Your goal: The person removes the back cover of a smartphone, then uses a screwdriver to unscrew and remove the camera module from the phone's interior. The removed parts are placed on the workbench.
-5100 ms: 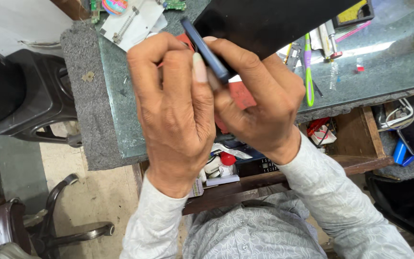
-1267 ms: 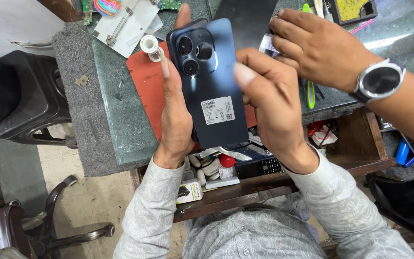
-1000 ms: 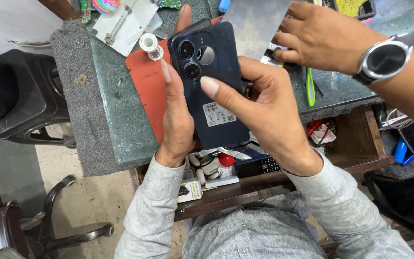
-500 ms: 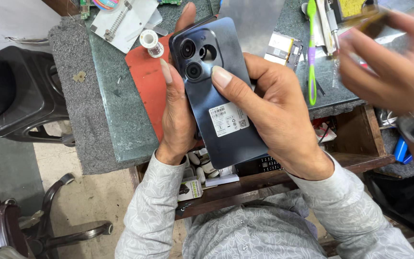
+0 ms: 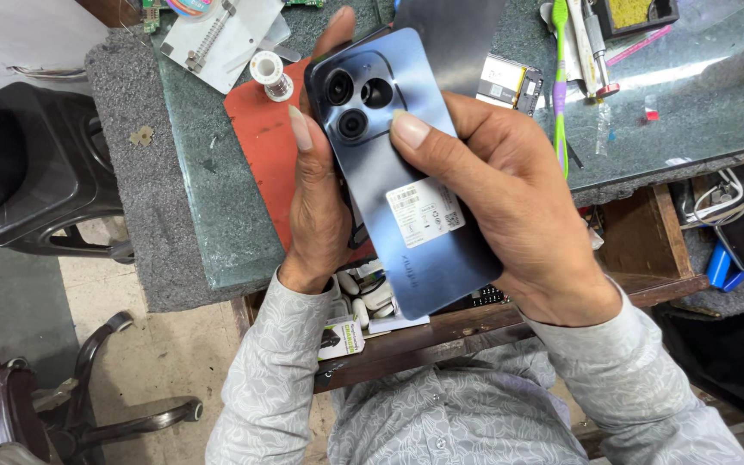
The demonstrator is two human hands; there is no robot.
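Above green workbench (image 5: 217,215), dark blue phone (image 5: 406,207) back-up, gripped between left hand (image 5: 316,202) and right hand (image 5: 510,207), probably edgewise.

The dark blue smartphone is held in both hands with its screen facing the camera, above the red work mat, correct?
Not quite. The head view shows the dark blue smartphone back-side up, camera lenses and white sticker showing, held by the left hand and right hand above the red work mat.

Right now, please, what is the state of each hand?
Left hand: closed on the dark blue glossy smartphone, gripping its left edge.
Right hand: closed on the same smartphone, thumb on its back.
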